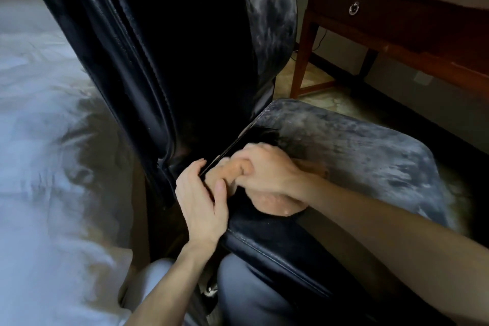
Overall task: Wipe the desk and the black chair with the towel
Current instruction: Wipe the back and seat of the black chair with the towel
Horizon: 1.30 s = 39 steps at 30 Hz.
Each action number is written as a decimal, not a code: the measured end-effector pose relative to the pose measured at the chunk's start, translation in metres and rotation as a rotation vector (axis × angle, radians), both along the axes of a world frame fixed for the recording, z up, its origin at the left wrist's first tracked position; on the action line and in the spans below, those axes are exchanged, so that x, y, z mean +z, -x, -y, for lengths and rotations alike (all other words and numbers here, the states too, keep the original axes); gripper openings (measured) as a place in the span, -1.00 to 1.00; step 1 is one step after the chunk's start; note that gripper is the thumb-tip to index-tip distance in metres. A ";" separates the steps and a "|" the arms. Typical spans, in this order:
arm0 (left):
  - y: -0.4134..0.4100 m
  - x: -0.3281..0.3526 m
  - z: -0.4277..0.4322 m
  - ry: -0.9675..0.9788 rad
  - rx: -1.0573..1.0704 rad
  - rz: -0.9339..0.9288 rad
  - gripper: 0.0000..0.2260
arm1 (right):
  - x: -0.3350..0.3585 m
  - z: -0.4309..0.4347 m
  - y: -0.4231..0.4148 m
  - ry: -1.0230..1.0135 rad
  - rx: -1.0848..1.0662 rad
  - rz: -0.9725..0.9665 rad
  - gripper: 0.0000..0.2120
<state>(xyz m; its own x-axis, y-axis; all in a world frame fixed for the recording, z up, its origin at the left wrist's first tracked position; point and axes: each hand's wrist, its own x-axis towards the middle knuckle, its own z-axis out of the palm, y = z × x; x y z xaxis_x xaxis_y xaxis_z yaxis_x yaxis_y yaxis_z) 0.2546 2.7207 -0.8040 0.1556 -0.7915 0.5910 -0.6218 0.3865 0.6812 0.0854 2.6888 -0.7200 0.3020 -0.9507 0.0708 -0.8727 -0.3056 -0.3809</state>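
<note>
a rumpled white bed sheet (39,114) lies at the left. the black chair (148,61) has a glossy stitched leather back and a plush, streaky seat. the left hand (201,201) curls its fingers over the seat's rear edge, likely steadying it. the right hand (267,169) presses the soft peach towel (275,205) on the seat, fingers clamped into it. the wooden desk (397,16) stands well apart, right.

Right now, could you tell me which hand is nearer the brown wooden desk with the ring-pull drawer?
Right. The right hand grips the peach towel on the black chair seat, toward the desk; the left hand holds the seat's edge, farther.
</note>
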 end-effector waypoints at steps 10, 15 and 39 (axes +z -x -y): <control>0.004 0.005 0.000 -0.183 0.022 -0.034 -0.46 | -0.030 0.022 0.033 -0.018 -0.177 -0.104 -0.57; 0.006 0.003 -0.004 -0.158 0.011 -0.055 -0.45 | -0.021 -0.039 0.002 0.002 -0.066 -0.015 -0.70; 0.024 0.021 -0.013 -0.272 -0.029 -0.233 -0.51 | -0.033 0.051 0.052 0.032 -0.286 -0.202 -0.28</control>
<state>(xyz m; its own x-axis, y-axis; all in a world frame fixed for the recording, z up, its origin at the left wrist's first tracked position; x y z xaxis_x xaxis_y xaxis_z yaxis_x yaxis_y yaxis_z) 0.2304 2.7335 -0.7834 0.2366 -0.9211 0.3092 -0.4295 0.1863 0.8837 0.0331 2.6374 -0.7526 0.0344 -0.9971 0.0676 -0.9815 -0.0465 -0.1855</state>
